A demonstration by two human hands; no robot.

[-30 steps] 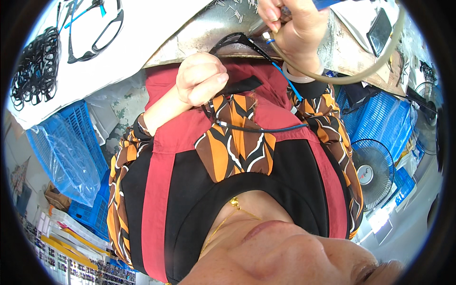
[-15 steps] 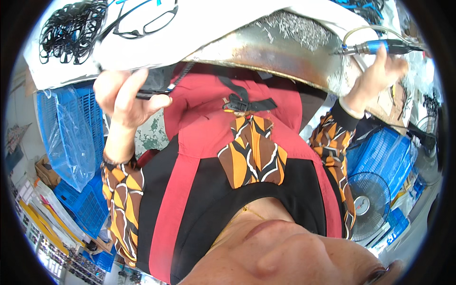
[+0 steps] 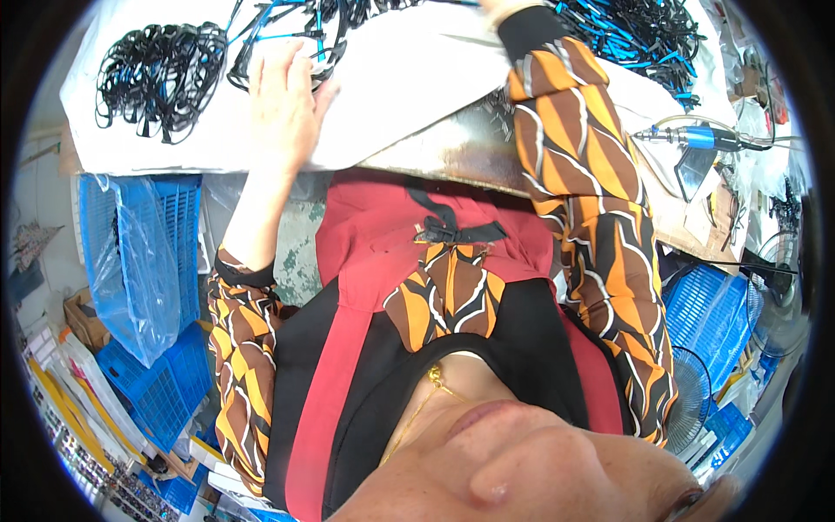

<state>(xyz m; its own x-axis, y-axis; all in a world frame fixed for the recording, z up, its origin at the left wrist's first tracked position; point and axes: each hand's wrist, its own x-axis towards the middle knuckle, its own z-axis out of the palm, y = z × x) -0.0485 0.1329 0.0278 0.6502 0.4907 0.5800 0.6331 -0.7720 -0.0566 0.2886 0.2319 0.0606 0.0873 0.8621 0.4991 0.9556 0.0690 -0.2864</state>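
Note:
My left hand (image 3: 285, 109) reaches over the white-covered table with its fingers stretched out, at the near side of a black eyeglass frame (image 3: 239, 76). Whether the fingertips touch the frame is hard to make out. My right hand (image 3: 499, 7) is mostly cut off by the upper edge, so its fingers are hidden; the right sleeve crosses the table in front of it. To the left of my left hand lies a pile of black eyeglass frames (image 3: 161, 78). A larger heap of black and blue eyeglass parts (image 3: 644, 48) spreads beyond my right arm.
A blue and black electric screwdriver (image 3: 700, 137) lies at the right. The metal tray (image 3: 435, 150) is partly covered by my right arm, with small metal pieces on it. Blue plastic crates (image 3: 178, 252) stand below the table at the left, and a fan (image 3: 690, 396) at the right.
My left hand has moved forward over the table and no longer holds the dark eyeglass piece. My right hand has left the screwdriver's side and swung to the far middle.

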